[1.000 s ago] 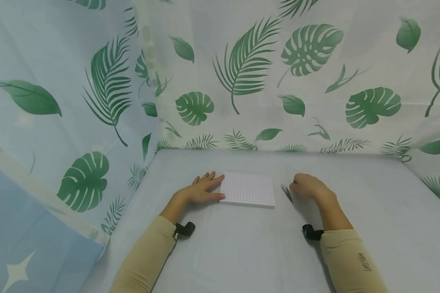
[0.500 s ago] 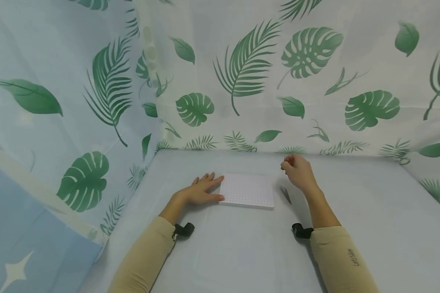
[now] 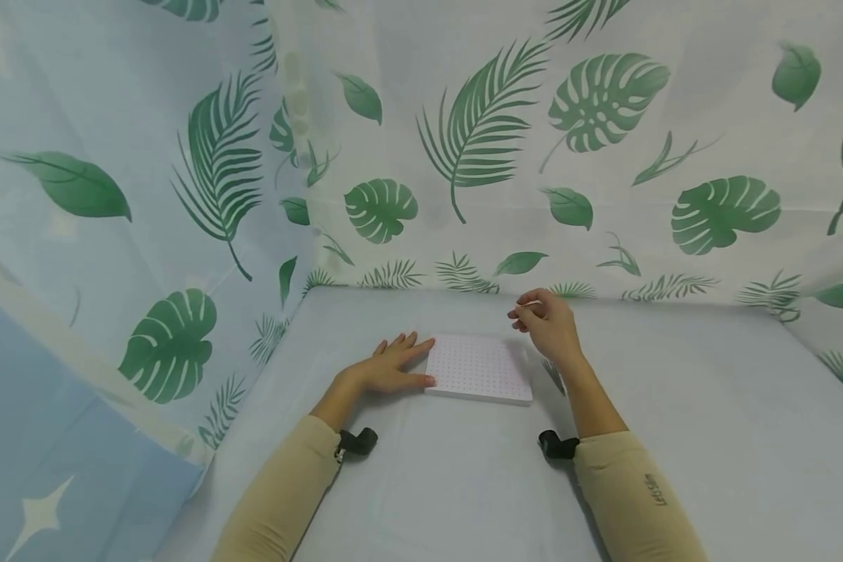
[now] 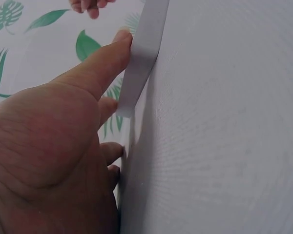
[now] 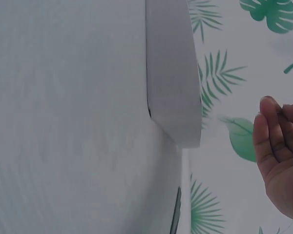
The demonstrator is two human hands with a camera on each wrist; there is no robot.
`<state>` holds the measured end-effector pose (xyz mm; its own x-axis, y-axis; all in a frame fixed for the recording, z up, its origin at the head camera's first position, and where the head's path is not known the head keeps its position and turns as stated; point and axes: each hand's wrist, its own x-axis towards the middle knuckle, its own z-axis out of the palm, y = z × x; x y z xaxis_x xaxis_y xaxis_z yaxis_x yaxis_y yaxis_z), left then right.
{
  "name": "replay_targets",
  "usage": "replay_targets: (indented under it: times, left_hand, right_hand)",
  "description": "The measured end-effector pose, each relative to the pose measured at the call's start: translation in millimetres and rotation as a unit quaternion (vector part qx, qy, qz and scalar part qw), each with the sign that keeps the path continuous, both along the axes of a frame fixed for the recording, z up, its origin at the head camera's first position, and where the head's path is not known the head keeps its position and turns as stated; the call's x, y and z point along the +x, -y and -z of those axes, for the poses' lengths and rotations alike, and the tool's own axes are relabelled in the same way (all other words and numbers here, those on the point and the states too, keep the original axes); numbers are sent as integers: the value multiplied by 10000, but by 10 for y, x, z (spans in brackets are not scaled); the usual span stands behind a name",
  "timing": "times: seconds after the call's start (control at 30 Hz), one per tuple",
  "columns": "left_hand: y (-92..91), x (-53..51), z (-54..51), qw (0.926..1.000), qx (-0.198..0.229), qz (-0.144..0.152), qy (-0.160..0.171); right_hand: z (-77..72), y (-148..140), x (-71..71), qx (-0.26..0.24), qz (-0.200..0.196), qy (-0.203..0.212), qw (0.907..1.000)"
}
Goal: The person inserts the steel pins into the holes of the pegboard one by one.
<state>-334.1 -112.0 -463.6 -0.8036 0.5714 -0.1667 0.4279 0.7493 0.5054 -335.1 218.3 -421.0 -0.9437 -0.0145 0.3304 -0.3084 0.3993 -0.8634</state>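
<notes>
A white board with a grid of small holes lies flat on the table. My left hand rests at its left side, fingers spread, with thumb and index finger touching the board's left edge. Raised above the board's far right corner, my right hand pinches a small thin piece between thumb and index fingertips. That piece is almost hidden, and its kind cannot be told. A bunch of thin dark sticks lies right of the board, partly covered by my right forearm; the right wrist view shows their dark edge.
A pale cloth covers the table. Behind it hangs a white curtain with green leaves, and another leaf-printed curtain closes off the left side. Each wrist carries a small black camera.
My right hand has lifted from beside the dark sticks and moved up and left, over the board's far right corner, fingertips pinched. My left hand has stayed at the board's edge.
</notes>
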Motion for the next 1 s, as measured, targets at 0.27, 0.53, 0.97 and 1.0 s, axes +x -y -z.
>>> replay_targets:
  times: [0.27,0.53,0.97,1.0]
  left_hand:
    - [-2,19,-4,10000,41,-15,-16]
    - [-19,4,-40,10000,-12,22,-8]
    - [-8,-1,-29,10000,-19,24,-48]
    - [-5,0,-25,10000,-11,29,-47]
  right_hand:
    - [53,186,-46,-411,-315,173,9985]
    - [73,320,-58,-259,-52,-159,9995]
    - [178,481,-49,25,-896,77,9959]
    - [187,502,-47,93,-935,79,9955]
